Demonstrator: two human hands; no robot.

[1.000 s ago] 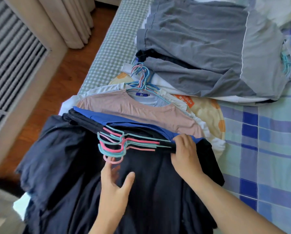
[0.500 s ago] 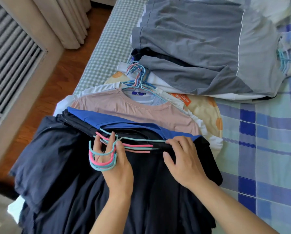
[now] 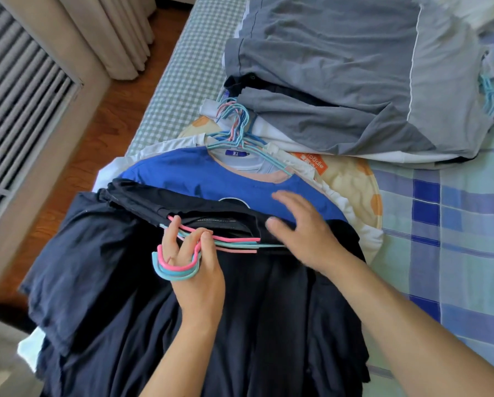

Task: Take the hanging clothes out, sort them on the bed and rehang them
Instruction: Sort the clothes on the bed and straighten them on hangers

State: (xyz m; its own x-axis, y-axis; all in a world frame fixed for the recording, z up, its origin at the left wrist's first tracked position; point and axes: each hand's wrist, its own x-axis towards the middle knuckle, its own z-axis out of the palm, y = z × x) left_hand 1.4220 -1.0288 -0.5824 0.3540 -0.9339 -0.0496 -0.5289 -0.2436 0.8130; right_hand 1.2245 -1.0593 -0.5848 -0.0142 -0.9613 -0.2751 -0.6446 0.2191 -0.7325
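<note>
A stack of dark navy and black shirts (image 3: pixel 119 270) lies nearest me on the bed, still on pink and teal hangers (image 3: pixel 177 270). My left hand (image 3: pixel 197 270) has its fingers hooked through the bunched hanger hooks and grips them. My right hand (image 3: pixel 303 227) hovers with fingers spread, touching the collar area of the top black shirt. A bright blue shirt (image 3: pixel 211 179) lies just beyond, over a pink one whose collar peeks out. Further back lies a second hanger bunch (image 3: pixel 234 124) and a pile of grey garments (image 3: pixel 340 67).
The bed has a blue plaid sheet (image 3: pixel 446 224) on the right and a checked mattress edge (image 3: pixel 182 81). A cream round cushion (image 3: pixel 351 190) lies under the shirts. Wooden floor (image 3: pixel 97 133), curtains (image 3: pixel 119 32) and a slatted vent (image 3: pixel 19 90) are at left.
My left hand slid its fingers through the hanger hooks and gripped them. The blue shirt now covers most of the pink one. My right hand lifted from pinching the black shirt and spread open.
</note>
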